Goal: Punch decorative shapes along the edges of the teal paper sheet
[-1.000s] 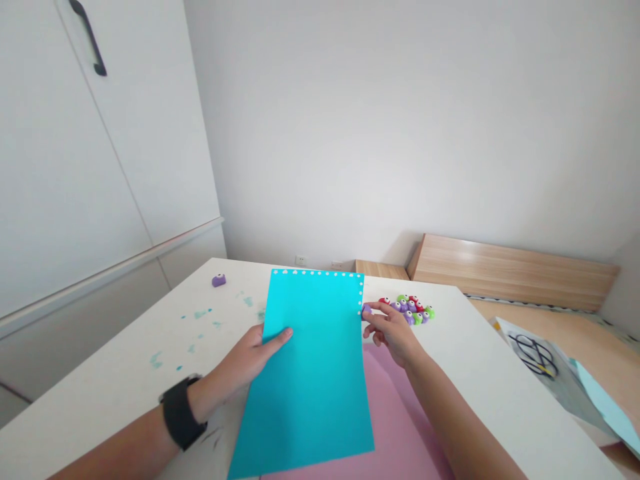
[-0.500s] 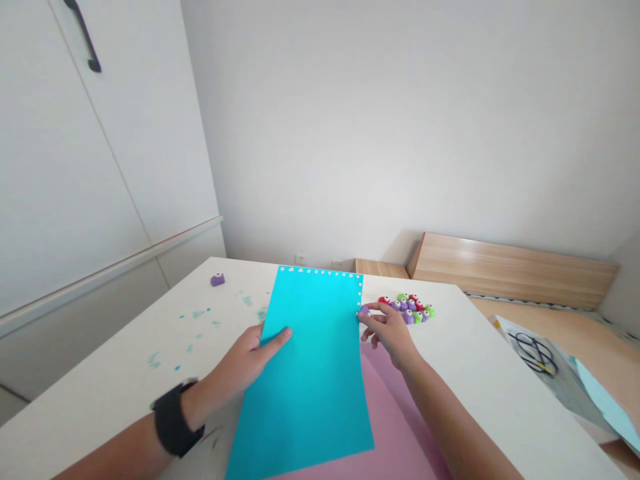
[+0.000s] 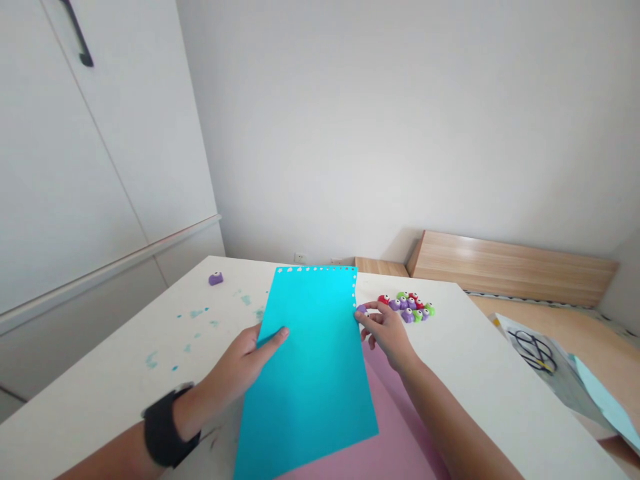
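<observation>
A sheet of blue paper (image 3: 310, 373) is held tilted above the white table, with small cut-out shapes along its top edge and upper right edge. My left hand (image 3: 253, 353) grips its left edge, thumb on top and the fingers hidden beneath. At the right edge, just below the last cut-outs, my right hand (image 3: 387, 330) is closed on a small purple craft punch (image 3: 361, 309), which sits against the paper edge. Several similar red, purple and green punches (image 3: 407, 316) are clustered just beyond that hand. Part of a pink sheet (image 3: 400, 407) shows under the blue one.
A lone purple punch (image 3: 216, 279) lies at the far left of the white table (image 3: 125, 393). Bluish stains and tiny blue scraps mark the tabletop. On the right, a wooden surface (image 3: 585, 333) bears a clear folder (image 3: 540, 360) and black cord. A white cabinet (image 3: 100, 167) stands left.
The blue sheet has turned slightly, its upper right corner shifting left and its lower edge rising. My right hand and the punch have moved a little left with the paper edge.
</observation>
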Available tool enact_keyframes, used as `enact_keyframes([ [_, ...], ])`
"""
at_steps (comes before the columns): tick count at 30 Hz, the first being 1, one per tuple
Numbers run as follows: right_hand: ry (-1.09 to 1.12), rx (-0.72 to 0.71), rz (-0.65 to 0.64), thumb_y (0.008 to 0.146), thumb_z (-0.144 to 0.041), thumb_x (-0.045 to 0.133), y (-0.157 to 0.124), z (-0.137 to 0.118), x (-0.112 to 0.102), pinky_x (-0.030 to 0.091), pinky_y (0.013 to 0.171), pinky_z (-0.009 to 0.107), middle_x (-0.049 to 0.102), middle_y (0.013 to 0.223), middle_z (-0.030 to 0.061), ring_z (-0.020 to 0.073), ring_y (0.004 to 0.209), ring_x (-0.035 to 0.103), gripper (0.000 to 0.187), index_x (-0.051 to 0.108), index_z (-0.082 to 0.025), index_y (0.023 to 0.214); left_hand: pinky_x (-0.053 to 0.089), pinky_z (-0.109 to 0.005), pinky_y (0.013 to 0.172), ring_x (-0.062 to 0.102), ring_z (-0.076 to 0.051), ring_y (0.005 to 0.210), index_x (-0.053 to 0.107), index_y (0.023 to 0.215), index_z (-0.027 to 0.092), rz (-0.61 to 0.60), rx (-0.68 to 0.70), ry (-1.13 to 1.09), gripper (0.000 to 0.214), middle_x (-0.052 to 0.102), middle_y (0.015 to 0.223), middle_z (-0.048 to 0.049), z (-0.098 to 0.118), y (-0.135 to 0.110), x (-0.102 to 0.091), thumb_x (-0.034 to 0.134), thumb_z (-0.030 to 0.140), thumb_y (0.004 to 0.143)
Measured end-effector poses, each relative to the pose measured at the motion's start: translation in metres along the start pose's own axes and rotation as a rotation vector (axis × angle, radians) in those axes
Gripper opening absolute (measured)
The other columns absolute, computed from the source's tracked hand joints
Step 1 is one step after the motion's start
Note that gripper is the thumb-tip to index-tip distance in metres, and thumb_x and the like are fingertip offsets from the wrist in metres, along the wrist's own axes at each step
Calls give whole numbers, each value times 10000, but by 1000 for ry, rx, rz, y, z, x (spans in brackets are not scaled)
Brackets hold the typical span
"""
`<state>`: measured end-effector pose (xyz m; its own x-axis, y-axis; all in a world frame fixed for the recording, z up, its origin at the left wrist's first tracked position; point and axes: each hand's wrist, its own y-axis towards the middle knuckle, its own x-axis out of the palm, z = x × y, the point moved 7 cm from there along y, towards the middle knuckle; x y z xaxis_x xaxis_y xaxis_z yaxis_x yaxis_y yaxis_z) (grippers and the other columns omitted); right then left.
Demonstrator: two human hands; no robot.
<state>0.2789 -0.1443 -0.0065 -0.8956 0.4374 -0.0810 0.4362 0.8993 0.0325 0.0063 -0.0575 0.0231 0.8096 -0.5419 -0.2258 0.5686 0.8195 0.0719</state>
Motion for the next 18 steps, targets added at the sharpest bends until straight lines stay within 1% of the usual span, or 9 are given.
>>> enact_keyframes([
  [3,84,56,-28,725,-544,757,0,1,1,342,342,189,657,698,8,141,512,617,462,593,-185,966,485,-447,985,651,-351,1051,721,1083,209,-9,43,56,389,761,1052,-56,3,-1,-2,606,509,864],
  [6,137,88,-61,725,-518,772,-1,2,3,332,368,183,667,745,21,134,547,629,438,596,-179,939,500,-417,975,657,-339,1060,712,1124,225,-10,42,65,402,739,1152,-40,5,-2,-3,606,515,866],
  [9,158,81,-83,715,-481,795,0,2,4,331,375,185,657,726,10,138,551,632,422,594,-177,929,518,-399,950,678,-330,1016,721,1104,225,-12,37,90,400,748,1134,-37,4,-2,-4,602,525,866],
  [12,178,79,-100,699,-446,817,-1,1,5,343,378,189,674,759,16,142,552,641,446,606,-179,987,519,-403,947,679,-335,1015,723,1098,230,-12,47,108,394,751,1126,-38,4,-3,-5,607,525,863],
  [15,202,94,-114,689,-409,834,-3,-1,6,407,422,199,697,805,35,153,598,671,494,631,-175,1074,521,-396,941,676,-338,1027,724,1096,233,-21,47,117,390,745,1145,-33,5,-3,-4,621,522,855],
  [18,257,153,-132,670,-359,857,-4,-1,6,517,551,227,718,878,63,181,720,714,508,663,-164,1097,530,-394,924,681,-342,1012,734,1062,223,-34,17,108,384,754,1120,-41,5,-5,-4,634,524,844],
])
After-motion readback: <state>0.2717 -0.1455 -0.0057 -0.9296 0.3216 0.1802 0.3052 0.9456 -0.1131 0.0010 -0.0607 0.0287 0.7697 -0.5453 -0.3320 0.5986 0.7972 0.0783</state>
